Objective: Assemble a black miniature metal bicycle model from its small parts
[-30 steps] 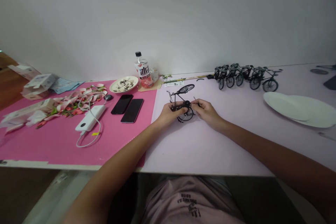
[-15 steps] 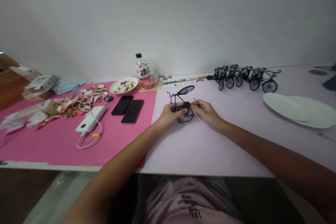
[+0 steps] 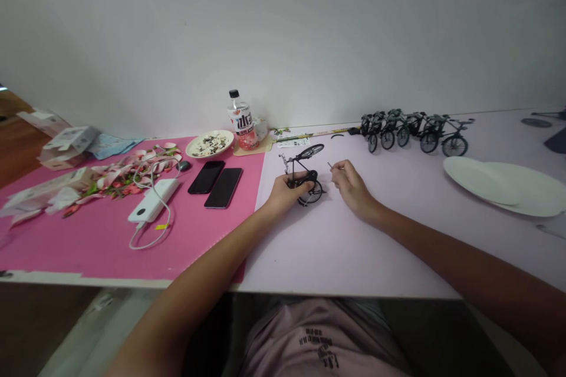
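Note:
A small black model bicycle [image 3: 305, 166] stands tilted on the pale lilac table [image 3: 336, 241], one wheel raised toward the back. My left hand [image 3: 286, 189] is closed around its frame near the lower wheel. My right hand [image 3: 350, 184] sits just to the right of the bicycle, apart from it, fingers pinched on a thin metal pin [image 3: 331, 165] that sticks up and to the left.
A row of finished model bicycles [image 3: 411, 129] lines the back right. White plates [image 3: 504, 191] lie at the right. On the pink mat [image 3: 88, 235] are two black phones [image 3: 216, 181], a white power bank [image 3: 152, 200] with its cable, flowers and boxes. A bottle [image 3: 239, 118] and a bowl [image 3: 209, 142] stand near the wall.
My right hand has drawn back to the right, away from the bicycle, with the thin pin in its fingers. The left hand and bicycle have shifted slightly left.

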Tool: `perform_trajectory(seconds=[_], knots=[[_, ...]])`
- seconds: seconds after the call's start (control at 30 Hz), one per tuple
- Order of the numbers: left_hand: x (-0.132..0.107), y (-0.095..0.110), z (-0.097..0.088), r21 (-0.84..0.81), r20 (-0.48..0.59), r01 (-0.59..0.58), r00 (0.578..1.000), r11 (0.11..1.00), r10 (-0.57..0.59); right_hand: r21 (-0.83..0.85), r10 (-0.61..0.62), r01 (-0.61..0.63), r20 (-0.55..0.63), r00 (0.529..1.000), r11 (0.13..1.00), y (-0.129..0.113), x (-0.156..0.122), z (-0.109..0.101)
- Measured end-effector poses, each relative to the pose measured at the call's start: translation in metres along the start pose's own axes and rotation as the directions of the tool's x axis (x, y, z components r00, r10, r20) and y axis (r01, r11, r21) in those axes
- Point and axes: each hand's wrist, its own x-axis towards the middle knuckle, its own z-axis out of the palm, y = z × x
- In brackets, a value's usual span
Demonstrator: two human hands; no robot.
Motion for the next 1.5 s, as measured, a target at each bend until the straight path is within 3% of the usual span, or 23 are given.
perform_trajectory(seconds=[0.13, 0.3, 0.6, 0.77, 1.03, 1.23, 1.5], knots=[[0.0, -0.001, 0.001, 0.042, -0.05, -0.016, 0.999, 0.999, 0.018, -0.041, -0.117, 0.116, -0.023, 0.993, 0.992, -0.014, -0.004, -0.004], [-0.002, 0.0, 0.002, 0.126, -0.081, -0.035, 0.996, 0.991, 0.046, -0.164, -0.331, 0.319, -0.049, 0.942, 0.933, -0.024, -0.005, -0.005], [-0.003, -0.002, 0.003, 0.244, -0.089, -0.07, 0.992, 0.967, 0.094, -0.184, -0.469, 0.46, -0.003, 0.883, 0.868, -0.022, -0.004, -0.006], [-0.004, -0.003, 0.002, 0.312, -0.086, -0.104, 0.987, 0.945, 0.137, -0.165, -0.476, 0.481, 0.073, 0.877, 0.861, -0.018, -0.003, -0.005], [-0.004, -0.003, 0.002, 0.348, -0.085, -0.112, 0.985, 0.931, 0.15, -0.345, -0.319, 0.329, 0.087, 0.944, 0.879, -0.023, -0.008, -0.005], [-0.007, 0.003, 0.004, 0.385, -0.124, -0.093, 0.981, 0.918, 0.152, -0.455, -0.333, 0.364, 0.15, 0.931, 0.813, -0.03, -0.008, -0.008], [-0.008, 0.003, 0.005, 0.4, -0.111, -0.097, 0.982, 0.911, 0.153, -0.469, -0.361, 0.375, 0.125, 0.924, 0.799, -0.028, -0.008, -0.006]])
